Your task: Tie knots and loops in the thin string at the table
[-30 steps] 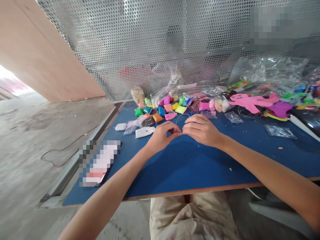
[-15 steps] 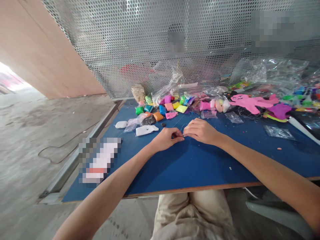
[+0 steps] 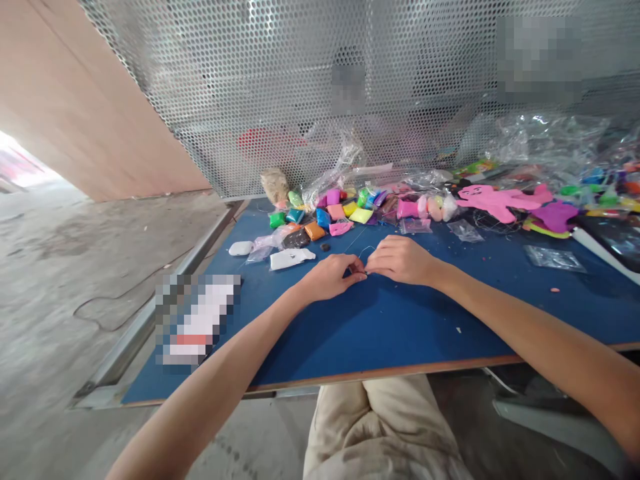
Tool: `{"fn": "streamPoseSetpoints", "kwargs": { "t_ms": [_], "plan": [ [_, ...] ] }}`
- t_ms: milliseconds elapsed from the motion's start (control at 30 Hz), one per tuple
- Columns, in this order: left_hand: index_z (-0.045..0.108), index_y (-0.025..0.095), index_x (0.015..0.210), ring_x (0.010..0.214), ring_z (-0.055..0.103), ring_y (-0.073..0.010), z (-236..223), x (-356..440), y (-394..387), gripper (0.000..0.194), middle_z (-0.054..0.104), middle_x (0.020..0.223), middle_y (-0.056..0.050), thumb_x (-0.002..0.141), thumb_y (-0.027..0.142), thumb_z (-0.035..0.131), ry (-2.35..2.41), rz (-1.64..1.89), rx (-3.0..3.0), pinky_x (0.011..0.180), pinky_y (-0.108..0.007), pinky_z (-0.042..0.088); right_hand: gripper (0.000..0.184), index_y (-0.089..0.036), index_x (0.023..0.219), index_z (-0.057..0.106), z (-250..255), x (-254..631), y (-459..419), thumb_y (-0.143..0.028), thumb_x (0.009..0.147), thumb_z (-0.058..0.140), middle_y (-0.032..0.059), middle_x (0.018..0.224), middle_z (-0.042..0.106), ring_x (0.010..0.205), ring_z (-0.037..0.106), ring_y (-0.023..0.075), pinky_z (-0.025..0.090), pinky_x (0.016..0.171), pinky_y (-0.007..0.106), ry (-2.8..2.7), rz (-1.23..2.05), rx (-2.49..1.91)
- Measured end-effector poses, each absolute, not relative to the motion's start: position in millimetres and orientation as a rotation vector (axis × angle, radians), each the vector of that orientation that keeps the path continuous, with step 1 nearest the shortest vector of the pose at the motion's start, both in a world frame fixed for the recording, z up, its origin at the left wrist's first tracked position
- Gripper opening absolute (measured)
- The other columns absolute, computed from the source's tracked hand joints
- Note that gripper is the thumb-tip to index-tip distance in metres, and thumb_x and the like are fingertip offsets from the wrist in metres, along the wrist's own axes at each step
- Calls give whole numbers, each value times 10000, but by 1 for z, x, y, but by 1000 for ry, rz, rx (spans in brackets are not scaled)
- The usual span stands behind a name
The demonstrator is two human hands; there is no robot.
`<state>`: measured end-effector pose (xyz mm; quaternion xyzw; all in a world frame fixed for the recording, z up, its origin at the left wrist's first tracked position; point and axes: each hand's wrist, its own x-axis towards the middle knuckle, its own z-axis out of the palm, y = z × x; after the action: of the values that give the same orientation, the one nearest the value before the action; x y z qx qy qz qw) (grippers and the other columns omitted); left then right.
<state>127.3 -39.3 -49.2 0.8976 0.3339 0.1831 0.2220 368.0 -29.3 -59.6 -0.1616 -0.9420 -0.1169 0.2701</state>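
Observation:
Over the middle of the blue table [image 3: 320,347], my left hand [image 3: 331,275] and my right hand [image 3: 406,260] meet fingertip to fingertip. Both are closed in a pinch. A thin pale strand [image 3: 369,248], like wire or thread, curves up from between them; its exact kind is too fine to tell. Whatever else lies in the fingertips is tiny and mostly hidden. Just beyond my left hand are a small dark lump [image 3: 325,247] and a white packet [image 3: 293,259].
Colourful clay packets [image 3: 315,231] lie along the back, below a perforated metal screen [image 3: 280,87]. A pink figure-shaped piece [image 3: 500,200] and clear plastic bags [image 3: 555,259] are on the right. A blurred-out flat item [image 3: 203,327] rests near the left edge.
The hands hold nearly the same pinch, with the fingertips shifted very slightly. The strand's loop between them shows more clearly now. The whole view has moved a little.

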Motion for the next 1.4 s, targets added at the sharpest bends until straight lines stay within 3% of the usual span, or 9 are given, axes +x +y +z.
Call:
{"fn": "streamPoseSetpoints", "kwargs": {
  "t_ms": [633,833,1167,1400],
  "plan": [
    [631,223,957,879,673,-199,-47,128,-48,97,721,925,-12,917,287,570,1008,560,2809,760,-303,426,192,-178,970,689,-60,363,-35,-186,985,497,53,886,740,791,608,168,432,779,331,-2541,-350,-357],
    [607,214,951,789,661,-200,-41,127,-52,111,718,900,-29,920,271,517,1064,589,3007,770,-336,417,160,-165,938,680,-61,357,-38,-190,969,525,57,835,725,776,606,183,458,793,351,-2455,-275,-441],
    [591,197,913,686,617,-199,-30,131,-66,164,672,788,-58,960,254,444,1240,629,3211,617,-328,332,125,-187,925,692,-59,348,-48,-186,945,568,62,826,734,751,641,192,475,787,360,-2268,-133,-589],
    [572,183,869,648,607,-191,-26,137,-68,165,647,736,-48,950,218,433,1316,729,3254,593,-336,303,116,-173,925,683,-51,341,-58,-162,937,568,62,782,718,723,622,191,481,783,357,-2148,-227,-663]
  ]
}}
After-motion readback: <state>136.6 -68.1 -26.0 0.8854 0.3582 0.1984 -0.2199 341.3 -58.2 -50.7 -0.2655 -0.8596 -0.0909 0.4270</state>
